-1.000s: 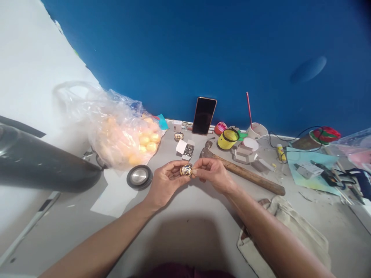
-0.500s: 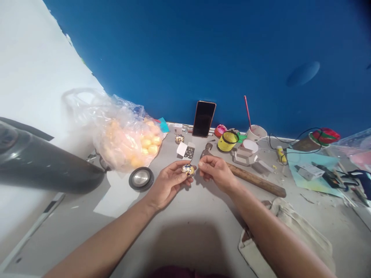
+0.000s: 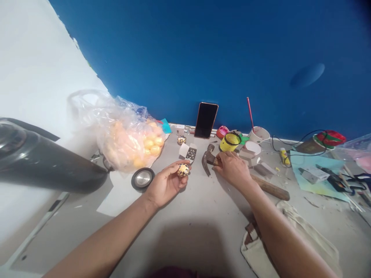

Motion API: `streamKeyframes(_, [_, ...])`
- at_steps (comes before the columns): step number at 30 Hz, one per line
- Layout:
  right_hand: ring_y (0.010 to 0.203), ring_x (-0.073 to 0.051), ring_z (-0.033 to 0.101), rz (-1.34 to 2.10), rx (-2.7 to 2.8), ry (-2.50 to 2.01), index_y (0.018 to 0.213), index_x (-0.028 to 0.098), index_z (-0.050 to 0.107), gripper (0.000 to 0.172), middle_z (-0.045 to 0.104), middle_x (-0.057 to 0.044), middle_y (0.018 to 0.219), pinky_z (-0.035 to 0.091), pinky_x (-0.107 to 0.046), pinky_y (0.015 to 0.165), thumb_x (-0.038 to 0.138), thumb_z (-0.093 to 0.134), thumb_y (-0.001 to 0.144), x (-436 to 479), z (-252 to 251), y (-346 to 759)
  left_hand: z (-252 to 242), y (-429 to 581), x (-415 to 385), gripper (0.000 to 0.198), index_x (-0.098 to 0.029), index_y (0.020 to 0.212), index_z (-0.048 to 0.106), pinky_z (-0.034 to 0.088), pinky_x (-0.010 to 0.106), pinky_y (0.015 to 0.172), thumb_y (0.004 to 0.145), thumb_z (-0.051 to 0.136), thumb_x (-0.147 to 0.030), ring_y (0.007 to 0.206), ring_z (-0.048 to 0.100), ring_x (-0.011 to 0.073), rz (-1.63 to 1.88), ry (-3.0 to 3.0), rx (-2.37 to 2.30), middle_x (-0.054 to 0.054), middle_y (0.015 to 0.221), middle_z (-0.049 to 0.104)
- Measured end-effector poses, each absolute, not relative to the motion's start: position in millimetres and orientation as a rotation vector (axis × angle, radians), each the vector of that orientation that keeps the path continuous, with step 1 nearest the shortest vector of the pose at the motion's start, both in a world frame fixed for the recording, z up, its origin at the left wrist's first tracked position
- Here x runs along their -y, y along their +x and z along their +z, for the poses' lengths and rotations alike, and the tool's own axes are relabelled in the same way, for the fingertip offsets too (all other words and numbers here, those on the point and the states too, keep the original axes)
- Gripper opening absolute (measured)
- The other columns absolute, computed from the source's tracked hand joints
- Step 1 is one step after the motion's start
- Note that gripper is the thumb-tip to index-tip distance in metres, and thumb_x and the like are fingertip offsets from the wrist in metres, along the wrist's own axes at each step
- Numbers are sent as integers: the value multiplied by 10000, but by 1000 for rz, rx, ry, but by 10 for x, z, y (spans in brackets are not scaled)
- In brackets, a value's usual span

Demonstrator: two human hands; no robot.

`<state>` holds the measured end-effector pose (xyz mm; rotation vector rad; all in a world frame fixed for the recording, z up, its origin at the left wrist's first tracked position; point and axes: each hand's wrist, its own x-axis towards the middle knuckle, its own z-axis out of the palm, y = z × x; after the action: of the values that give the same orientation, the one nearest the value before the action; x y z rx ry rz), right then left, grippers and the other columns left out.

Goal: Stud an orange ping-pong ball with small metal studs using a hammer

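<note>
My left hand (image 3: 165,184) is closed around a small yellow ball (image 3: 183,170) studded with shiny tack heads, held by the fingertips above the table. My right hand (image 3: 234,166) grips the wooden handle of a claw hammer (image 3: 207,158) just behind its head; the hammer lies on the table and the fingers hide part of the handle. Just beyond the ball stands a small white open box (image 3: 190,153) full of shiny metal tacks. A second studded ball (image 3: 181,139) rests behind that box.
Left, a plastic bag (image 3: 127,139) holds yellow balls, near a dark round lid (image 3: 143,178) and a grey cylinder (image 3: 49,158). A phone (image 3: 206,120) leans against the blue wall. At right lie a yellow cup (image 3: 229,143), small boxes, a cloth bag (image 3: 307,235) and tools on blue paper.
My right hand has moved right, away from the ball, onto the hammer handle. The ball has turned in my left hand, showing more of its yellow side.
</note>
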<state>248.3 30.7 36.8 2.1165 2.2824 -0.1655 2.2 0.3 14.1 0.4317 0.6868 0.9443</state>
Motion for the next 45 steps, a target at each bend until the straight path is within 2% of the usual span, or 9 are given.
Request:
streamKeyframes(4, [1088, -286, 604, -150, -2266, 2108, 1048, 193, 658, 240, 684, -118, 1084, 425, -339, 805, 404, 641, 934, -330, 284, 2461, 141, 15, -15, 304, -160, 1085, 765, 396, 220, 512, 796, 732, -249, 594, 542, 94, 928, 466, -681, 99, 955, 710])
streamKeyframes(9, [1092, -295, 620, -109, -2292, 2076, 995, 164, 664, 195, 691, -132, 1077, 428, -340, 808, 345, 598, 965, -302, 286, 2428, 136, 13, -22, 357, -177, 1118, 734, 425, 228, 559, 774, 774, -262, 642, 575, 104, 949, 533, -729, 94, 988, 709])
streamKeyframes(14, [871, -247, 693, -379, -2333, 2191, 1047, 171, 675, 290, 731, -125, 1002, 409, -298, 667, 324, 429, 1031, -188, 523, 2367, 155, 48, 16, 520, -201, 1193, 671, 453, 242, 595, 700, 839, -212, 611, 531, 85, 1017, 894, -987, 27, 919, 694])
streamKeyframes(19, [727, -245, 698, -487, -2572, 2272, 1006, 194, 740, 367, 758, -91, 832, 437, -300, 625, 469, 498, 983, 8, 768, 2290, 116, 65, 26, 446, -160, 1088, 708, 511, 272, 711, 675, 849, -254, 765, 624, 154, 998, 1085, -1166, 27, 848, 698])
streamKeyframes(26, [801, -256, 731, -516, -2804, 2029, 1173, 252, 762, 350, 794, -88, 976, 502, -318, 697, 419, 524, 978, 179, 830, 2114, 45, 58, 26, 373, -152, 1030, 735, 503, 278, 755, 682, 834, -246, 814, 638, 174, 1049, 1239, -1177, 46, 910, 730])
streamKeyframes(30, [957, -267, 726, -399, -2915, 2118, 1236, 262, 738, 360, 780, -85, 1127, 522, -328, 815, 393, 517, 984, 177, 829, 2108, 50, 69, 33, 407, -147, 1044, 723, 507, 272, 762, 667, 847, -238, 801, 637, 159, 1032, 1182, -1161, 35, 889, 723])
streamKeyframes(35, [751, -259, 726, -348, -2807, 2078, 1110, 246, 780, 335, 797, -88, 933, 502, -321, 681, 430, 537, 971, 165, 787, 2136, 63, 84, 38, 416, -148, 997, 720, 521, 280, 730, 624, 869, -255, 777, 647, 163, 1015, 1069, -1103, 42, 882, 731])
streamKeyframes(39, [876, -267, 737, -262, -2981, 2100, 1161, 253, 767, 355, 795, -93, 1000, 509, -319, 754, 427, 510, 988, 170, 795, 2157, 97, 100, 48, 427, -146, 1020, 719, 514, 275, 738, 626, 857, -231, 777, 650, 165, 1012, 1116, -1172, 32, 854, 725])
streamKeyframes(45, [797, -265, 735, -392, -2846, 2009, 1142, 260, 776, 344, 797, -85, 979, 495, -322, 685, 435, 526, 984, 182, 863, 2140, 102, 109, 54, 371, -147, 964, 725, 516, 276, 731, 621, 843, -222, 785, 655, 177, 1005, 1141, -1163, 42, 858, 734])
